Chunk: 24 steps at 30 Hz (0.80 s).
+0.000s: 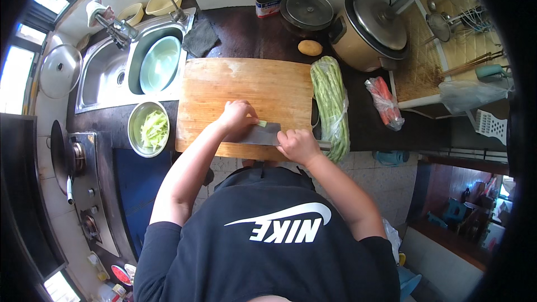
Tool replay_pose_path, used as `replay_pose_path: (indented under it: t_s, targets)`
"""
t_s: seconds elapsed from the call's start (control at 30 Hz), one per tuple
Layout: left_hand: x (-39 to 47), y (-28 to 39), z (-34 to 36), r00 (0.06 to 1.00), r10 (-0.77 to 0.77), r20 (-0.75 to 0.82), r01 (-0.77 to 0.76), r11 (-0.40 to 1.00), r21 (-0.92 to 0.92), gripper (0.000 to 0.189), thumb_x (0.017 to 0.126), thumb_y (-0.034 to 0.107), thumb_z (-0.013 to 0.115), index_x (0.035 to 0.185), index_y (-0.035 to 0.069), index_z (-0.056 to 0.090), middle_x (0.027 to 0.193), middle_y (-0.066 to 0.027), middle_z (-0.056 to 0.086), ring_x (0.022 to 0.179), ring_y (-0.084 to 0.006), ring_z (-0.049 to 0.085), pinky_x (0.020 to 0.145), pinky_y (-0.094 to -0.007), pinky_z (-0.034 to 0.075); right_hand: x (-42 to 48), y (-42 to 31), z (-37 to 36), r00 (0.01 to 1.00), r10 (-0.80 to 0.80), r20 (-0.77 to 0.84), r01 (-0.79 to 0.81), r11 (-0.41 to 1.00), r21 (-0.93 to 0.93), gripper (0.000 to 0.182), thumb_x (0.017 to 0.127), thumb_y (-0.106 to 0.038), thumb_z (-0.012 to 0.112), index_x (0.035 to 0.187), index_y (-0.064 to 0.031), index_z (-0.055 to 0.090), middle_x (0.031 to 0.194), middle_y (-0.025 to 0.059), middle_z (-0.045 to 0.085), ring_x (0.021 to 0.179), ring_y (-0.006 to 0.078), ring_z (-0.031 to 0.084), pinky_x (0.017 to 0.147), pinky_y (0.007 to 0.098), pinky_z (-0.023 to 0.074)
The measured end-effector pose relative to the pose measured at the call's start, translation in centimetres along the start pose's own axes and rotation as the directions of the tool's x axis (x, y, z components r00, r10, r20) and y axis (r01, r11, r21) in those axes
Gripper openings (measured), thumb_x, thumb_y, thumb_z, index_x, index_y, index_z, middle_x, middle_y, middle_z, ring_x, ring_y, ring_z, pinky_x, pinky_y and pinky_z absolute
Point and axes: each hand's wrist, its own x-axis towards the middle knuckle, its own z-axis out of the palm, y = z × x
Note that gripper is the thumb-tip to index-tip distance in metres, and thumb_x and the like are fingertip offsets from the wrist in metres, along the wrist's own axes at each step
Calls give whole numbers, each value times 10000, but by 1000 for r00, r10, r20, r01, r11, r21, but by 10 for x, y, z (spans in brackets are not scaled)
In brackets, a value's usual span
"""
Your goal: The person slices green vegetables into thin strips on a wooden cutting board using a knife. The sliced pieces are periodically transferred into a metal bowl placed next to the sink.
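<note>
My right hand (298, 146) grips the handle of a broad Chinese cleaver (256, 135), whose blade lies low over the near part of the wooden cutting board (247, 86). At the blade's far edge, the bent fingers of my left hand (239, 115) hold a small pale green vegetable piece (262, 123). The blade and fingers partly hide how the piece rests. Left of the board, a metal bowl (131, 134) contains light green vegetable slices (154, 130). Long green beans (329, 100) in clear plastic lie along the board's right edge, close to the cleaver's handle end.
A double sink (100, 71) with a pale green basin (160, 65) stands left, beside a grey cloth (201, 38). Behind the board are a potato (310, 48), a lidded pot (307, 10) and a large cooker (369, 33). Wrapped carrots (384, 102) lie right.
</note>
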Motion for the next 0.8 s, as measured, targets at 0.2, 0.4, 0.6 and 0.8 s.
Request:
replay_pose_path:
  t_s: [0.2,0.4,0.6,0.8]
  targets:
    - [30,-9,15,989,-2,149,28,984,-175,152,727,251,656,799,119,683,818,-78,661,838,-256,613,811,-394,407,-17,-17,-10,994,104,14,-104,994,15,276,678,-316,683,679,-106,504,581,36,546,549,185,589,497,316,467]
    - [57,-22,29,969,225,100,-238,962,134,125,734,211,626,779,97,651,763,-69,647,773,-246,614,720,-360,468,-73,-37,-10,957,274,96,-282,956,82,242,707,-304,679,692,-123,521,596,45,557,542,206,590,493,330,471]
    - [46,-22,37,940,340,-7,-333,926,179,117,690,214,656,728,105,636,757,-58,600,804,-257,575,717,-361,453,-106,-45,-19,776,629,-48,-601,761,244,147,754,-249,661,716,-132,581,590,62,596,538,237,604,480,358,461]
    - [35,-20,31,947,322,-14,-321,945,60,114,712,181,638,789,96,637,793,-82,588,817,-278,556,736,-380,455,-70,-16,-20,607,777,166,-782,548,298,316,853,-338,544,709,-61,595,626,157,606,595,348,600,522,438,463]
